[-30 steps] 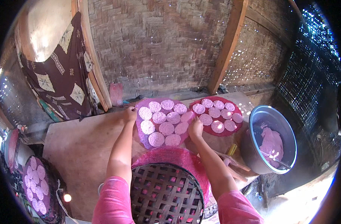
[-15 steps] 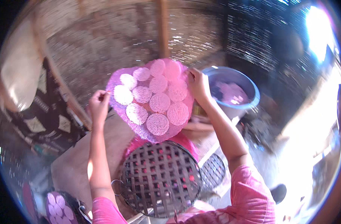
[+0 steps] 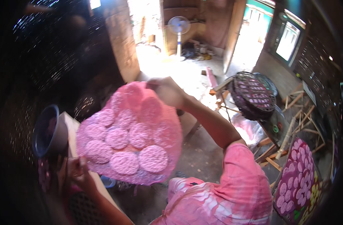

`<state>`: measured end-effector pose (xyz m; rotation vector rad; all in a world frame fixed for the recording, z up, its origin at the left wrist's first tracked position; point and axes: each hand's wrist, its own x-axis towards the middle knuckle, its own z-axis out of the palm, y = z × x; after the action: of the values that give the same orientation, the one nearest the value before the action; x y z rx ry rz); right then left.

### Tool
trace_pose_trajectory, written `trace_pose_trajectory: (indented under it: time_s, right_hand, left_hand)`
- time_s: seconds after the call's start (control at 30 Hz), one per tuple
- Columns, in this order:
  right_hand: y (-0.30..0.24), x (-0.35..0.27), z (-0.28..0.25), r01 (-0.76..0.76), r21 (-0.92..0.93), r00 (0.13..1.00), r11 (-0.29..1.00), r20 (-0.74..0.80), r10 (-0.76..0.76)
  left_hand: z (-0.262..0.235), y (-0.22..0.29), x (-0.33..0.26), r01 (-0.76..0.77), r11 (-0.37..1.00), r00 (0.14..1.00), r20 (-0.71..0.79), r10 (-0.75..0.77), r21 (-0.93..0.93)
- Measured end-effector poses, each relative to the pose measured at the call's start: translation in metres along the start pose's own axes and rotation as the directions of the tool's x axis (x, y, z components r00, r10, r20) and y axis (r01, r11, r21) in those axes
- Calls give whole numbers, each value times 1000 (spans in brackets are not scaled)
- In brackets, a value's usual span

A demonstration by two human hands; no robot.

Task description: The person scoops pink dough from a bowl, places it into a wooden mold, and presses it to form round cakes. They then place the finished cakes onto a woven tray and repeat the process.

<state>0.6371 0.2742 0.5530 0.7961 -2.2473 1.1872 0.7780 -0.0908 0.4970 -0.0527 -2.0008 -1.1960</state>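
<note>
A translucent pink sheet [image 3: 174, 129] is held up in front of me, tilted, bearing several round, rough-textured pink discs [image 3: 125, 163] that look like pressed strands. My right hand [image 3: 169, 92] grips its upper right edge, fingers closed and partly blurred. At the lower left edge, in shadow, my left hand [image 3: 76, 170] pinches the sheet between thumb and fingers. Sunlight falls through part of the upper sheet.
A dark tub [image 3: 62, 135] stands at the left beside a pale ledge [image 3: 70, 127]. To the right are a woven basket tray [image 3: 250, 93], wooden frames [image 3: 303, 120] and a sheet of pink discs [image 3: 295, 180]. A standing fan [image 3: 179, 26] is far off between bright doorways.
I have turned to the right, so the tub now lies at my left and the doorways show. Both hands still hold the disc-covered sheet, which has swung round with me.
</note>
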Motion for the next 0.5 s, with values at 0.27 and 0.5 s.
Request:
trace_pose_trajectory:
  time_s: [0.27,0.5]
  right_hand:
    - [152,-146,-310,-453,-383,860,805,-426,281]
    - [271,-297,-517,-633,-491,730,598,-636,251]
  left_hand:
    - [361,123,-29,-113,923,908,339,246,-367]
    - [655,215,-121,75,794,794,518,318,-603]
